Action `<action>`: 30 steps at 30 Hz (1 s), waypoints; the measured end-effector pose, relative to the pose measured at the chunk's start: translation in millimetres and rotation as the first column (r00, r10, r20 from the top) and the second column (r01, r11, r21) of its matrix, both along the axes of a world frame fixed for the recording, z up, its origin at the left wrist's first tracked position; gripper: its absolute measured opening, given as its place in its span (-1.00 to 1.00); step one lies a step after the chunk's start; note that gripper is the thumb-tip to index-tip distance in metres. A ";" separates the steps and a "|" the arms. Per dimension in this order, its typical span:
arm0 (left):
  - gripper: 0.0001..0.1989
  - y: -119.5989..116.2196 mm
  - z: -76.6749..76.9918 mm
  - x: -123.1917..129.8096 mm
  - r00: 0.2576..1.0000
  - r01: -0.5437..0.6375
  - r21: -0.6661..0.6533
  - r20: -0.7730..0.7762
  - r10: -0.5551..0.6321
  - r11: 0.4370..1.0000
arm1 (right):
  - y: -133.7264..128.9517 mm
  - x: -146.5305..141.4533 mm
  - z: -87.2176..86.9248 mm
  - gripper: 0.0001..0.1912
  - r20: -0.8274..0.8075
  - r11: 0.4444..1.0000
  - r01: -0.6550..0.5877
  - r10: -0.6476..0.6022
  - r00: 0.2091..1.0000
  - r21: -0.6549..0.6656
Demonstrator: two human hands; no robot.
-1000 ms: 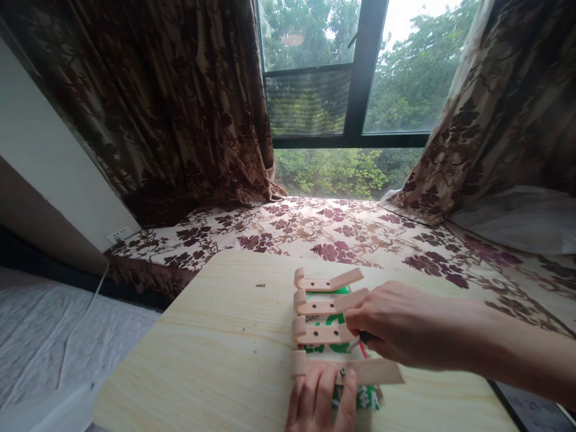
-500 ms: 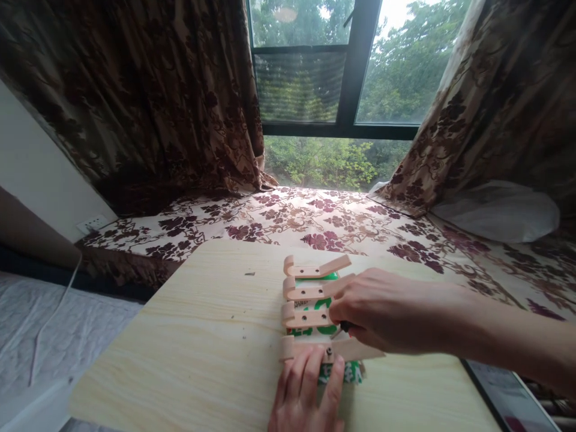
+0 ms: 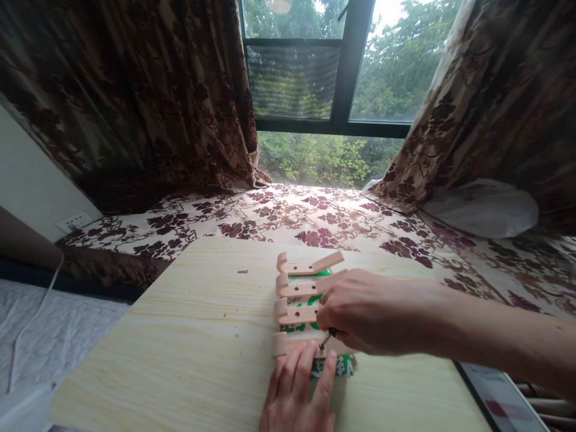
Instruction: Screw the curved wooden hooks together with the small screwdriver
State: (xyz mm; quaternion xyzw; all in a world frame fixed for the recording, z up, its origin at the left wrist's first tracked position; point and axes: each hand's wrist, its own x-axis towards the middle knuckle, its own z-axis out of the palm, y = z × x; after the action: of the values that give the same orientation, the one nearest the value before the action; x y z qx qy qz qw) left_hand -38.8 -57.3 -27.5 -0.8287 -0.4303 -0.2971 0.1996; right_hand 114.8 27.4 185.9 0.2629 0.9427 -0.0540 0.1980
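My right hand (image 3: pixel 360 312) is closed around a screwdriver (image 3: pixel 330 333), of which a bit of black handle and a thin shaft show. The shaft's tip meets a screw (image 3: pixel 321 347) in the nearest wooden hook (image 3: pixel 292 346). Spread fingers of my left hand (image 3: pixel 299 393) press on that hook's near side, next to the screw. Behind it lie several similar pale wooden hooks (image 3: pixel 306 314) in a row, with dark screws in them. Underneath them is a green and white printed package (image 3: pixel 335 367), largely covered.
The light wood-grain table (image 3: pixel 180 336) carries a loose screw (image 3: pixel 243 271) and small specks left of the hooks. At its right edge lies a dark-framed flat object (image 3: pixel 499 396). Beyond are a floral-covered sill (image 3: pixel 297 210), curtains (image 3: pixel 193 108) and a plastic bag (image 3: pixel 486 207).
The view has shifted slightly, so everything sits a little further left. My right hand has tilted, showing more of the screwdriver shaft at the screw. My left hand stays on the hook.
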 end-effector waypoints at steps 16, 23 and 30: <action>-0.64 2.4 11.6 6.0 0.998 -0.016 0.058 0.061 0.012 0.998 | 5.4 -22.4 -9.6 -0.84 -0.056 0.988 -0.116 0.122 0.991 0.098; -0.64 0.2 19.7 8.4 0.995 0.001 0.036 0.096 -0.005 0.999 | 6.1 -21.8 -13.5 -0.86 -0.037 0.991 -0.111 0.114 0.993 0.068; -0.62 -0.6 24.1 7.7 0.995 0.021 -0.006 0.098 -0.020 1.000 | 3.9 -23.2 -4.0 -0.91 -0.016 0.995 -0.057 0.058 0.998 0.077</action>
State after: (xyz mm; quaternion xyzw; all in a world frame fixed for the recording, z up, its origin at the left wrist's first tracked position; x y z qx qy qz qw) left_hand -31.1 -57.9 -3.4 -0.8183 -0.4319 -0.3377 0.1724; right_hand 91.5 31.2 181.9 0.2425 0.9530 -0.0145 0.1809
